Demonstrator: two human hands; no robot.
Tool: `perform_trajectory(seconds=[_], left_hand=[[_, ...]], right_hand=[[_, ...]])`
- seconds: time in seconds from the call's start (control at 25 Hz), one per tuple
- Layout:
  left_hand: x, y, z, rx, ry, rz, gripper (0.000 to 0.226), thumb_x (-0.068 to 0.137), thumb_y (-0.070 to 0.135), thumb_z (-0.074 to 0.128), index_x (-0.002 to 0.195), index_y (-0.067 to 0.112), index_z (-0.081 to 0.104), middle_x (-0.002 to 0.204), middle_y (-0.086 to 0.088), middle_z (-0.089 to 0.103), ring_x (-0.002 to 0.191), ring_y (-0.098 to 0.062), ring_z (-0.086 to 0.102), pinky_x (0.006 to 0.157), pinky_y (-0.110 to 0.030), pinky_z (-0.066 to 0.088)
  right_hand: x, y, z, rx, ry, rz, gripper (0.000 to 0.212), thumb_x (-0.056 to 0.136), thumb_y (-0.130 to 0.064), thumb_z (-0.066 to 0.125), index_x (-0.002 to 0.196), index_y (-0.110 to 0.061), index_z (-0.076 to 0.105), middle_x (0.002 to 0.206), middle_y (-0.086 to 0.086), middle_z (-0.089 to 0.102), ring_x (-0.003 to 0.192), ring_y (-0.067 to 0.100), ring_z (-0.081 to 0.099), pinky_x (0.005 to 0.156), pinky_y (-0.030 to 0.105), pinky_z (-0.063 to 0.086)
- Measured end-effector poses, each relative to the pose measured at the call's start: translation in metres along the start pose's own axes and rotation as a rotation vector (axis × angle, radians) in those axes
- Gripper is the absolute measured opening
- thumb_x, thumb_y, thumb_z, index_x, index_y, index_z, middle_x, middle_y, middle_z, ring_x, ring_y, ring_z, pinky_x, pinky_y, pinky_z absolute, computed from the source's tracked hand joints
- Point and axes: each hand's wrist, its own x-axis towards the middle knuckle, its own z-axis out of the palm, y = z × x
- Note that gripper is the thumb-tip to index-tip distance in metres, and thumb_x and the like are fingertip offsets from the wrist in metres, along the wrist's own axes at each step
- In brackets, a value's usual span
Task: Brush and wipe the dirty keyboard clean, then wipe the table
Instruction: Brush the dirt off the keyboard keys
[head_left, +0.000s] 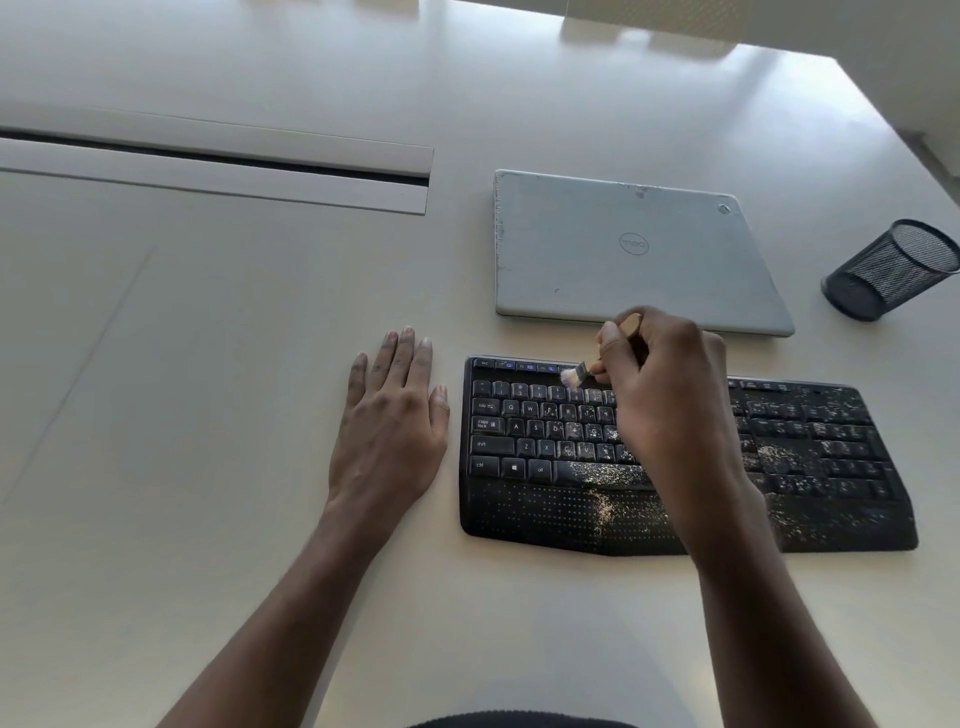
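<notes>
Fingers (613, 340) of the right hand (670, 395) are pinched round a small brush (582, 370), bristles down on the number row at the top left of the keyboard (519, 499). It's covered in pale crumbs and sits on the table (208, 415), just in front of a closed laptop (623, 249). The left hand (392, 421) lies flat beside it, fingers straight. A mesh cup (891, 270) is off to the right.

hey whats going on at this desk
A person is brushing a dirty black keyboard. The right hand grips a small brush, its bristles on the upper key rows left of centre. The left hand lies flat on the table beside the keyboard's left end. Pale crumbs cover the keyboard's middle and right. A closed laptop lies behind it, a mesh cup off to the right.
</notes>
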Motion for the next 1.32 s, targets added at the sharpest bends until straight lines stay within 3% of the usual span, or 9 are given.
perform_trajectory(seconds=[0.12,0.32,0.48,0.56,0.68,0.84,1.12,1.24,1.32], left_hand=[[0.000,0.000,0.000,0.000,-0.005,0.000,0.064,0.104,0.039,0.028,0.163,0.013,0.032,0.172,-0.008,0.026,0.161,-0.020,0.018,0.132,-0.045,0.011],[0.000,0.000,0.000,0.005,-0.004,-0.001,0.065,0.104,0.040,0.027,0.163,0.013,0.032,0.172,-0.008,0.026,0.161,-0.020,0.017,0.132,-0.045,0.010],[0.000,0.000,0.000,0.003,-0.002,0.001,0.064,0.104,0.039,0.027,0.163,0.013,0.032,0.172,-0.008,0.027,0.161,-0.020,0.018,0.132,-0.044,0.009],[-0.001,0.000,0.000,0.000,-0.003,0.000,0.064,0.104,0.039,0.027,0.163,0.013,0.032,0.172,-0.008,0.026,0.161,-0.020,0.017,0.132,-0.044,0.009],[0.000,-0.001,0.000,-0.001,0.004,0.000,0.065,0.104,0.039,0.026,0.162,0.012,0.033,0.171,-0.009,0.027,0.161,-0.021,0.018,0.132,-0.045,0.011],[0.000,-0.001,0.001,0.006,0.000,0.000,0.064,0.104,0.039,0.026,0.162,0.012,0.034,0.171,-0.009,0.027,0.161,-0.020,0.018,0.132,-0.046,0.011],[0.001,-0.001,0.002,0.006,0.000,0.001,0.065,0.104,0.040,0.026,0.162,0.013,0.033,0.171,-0.009,0.027,0.161,-0.020,0.018,0.132,-0.047,0.012],[0.000,-0.001,0.001,0.004,0.001,0.000,0.065,0.104,0.039,0.026,0.162,0.012,0.033,0.171,-0.009,0.027,0.161,-0.020,0.018,0.132,-0.047,0.012],[0.000,-0.001,0.001,0.005,0.002,0.000,0.064,0.104,0.039,0.027,0.162,0.012,0.033,0.172,-0.009,0.027,0.161,-0.020,0.018,0.132,-0.047,0.012]], right_hand=[[-0.001,0.005,0.000,-0.053,-0.071,0.037,0.032,0.105,-0.026,0.056,0.079,-0.011,0.066,0.072,0.006,0.071,0.067,0.026,0.071,0.060,0.042,0.057],[-0.003,0.001,-0.005,-0.015,-0.007,0.016,0.030,0.106,-0.026,0.055,0.081,-0.013,0.067,0.072,0.002,0.070,0.064,0.015,0.068,0.053,0.024,0.048],[-0.005,0.005,-0.004,-0.086,-0.092,0.043,0.032,0.105,-0.027,0.056,0.079,-0.012,0.066,0.073,0.005,0.070,0.065,0.021,0.069,0.052,0.033,0.050],[-0.006,0.004,-0.008,-0.085,-0.108,0.057,0.032,0.105,-0.026,0.056,0.079,-0.010,0.065,0.073,0.006,0.070,0.060,0.014,0.067,0.045,0.026,0.046],[-0.007,0.000,-0.007,-0.049,-0.034,0.012,0.032,0.106,-0.026,0.056,0.079,-0.011,0.066,0.073,0.002,0.070,0.058,0.003,0.065,0.049,0.022,0.047],[-0.008,0.002,-0.007,-0.114,-0.123,0.043,0.031,0.105,-0.027,0.056,0.079,-0.013,0.067,0.074,0.004,0.071,0.066,0.021,0.069,0.057,0.036,0.053],[-0.009,-0.001,-0.002,0.006,-0.094,-0.003,0.030,0.105,-0.027,0.056,0.081,-0.013,0.069,0.075,0.003,0.072,0.071,0.025,0.072,0.063,0.042,0.056],[-0.010,0.000,-0.004,0.001,-0.145,0.029,0.029,0.105,-0.025,0.058,0.080,-0.014,0.068,0.072,0.000,0.071,0.064,0.011,0.071,0.058,0.030,0.056],[-0.010,-0.002,-0.005,0.007,-0.072,-0.004,0.028,0.105,-0.025,0.057,0.082,-0.013,0.068,0.072,-0.001,0.071,0.062,0.006,0.069,0.054,0.023,0.051]])
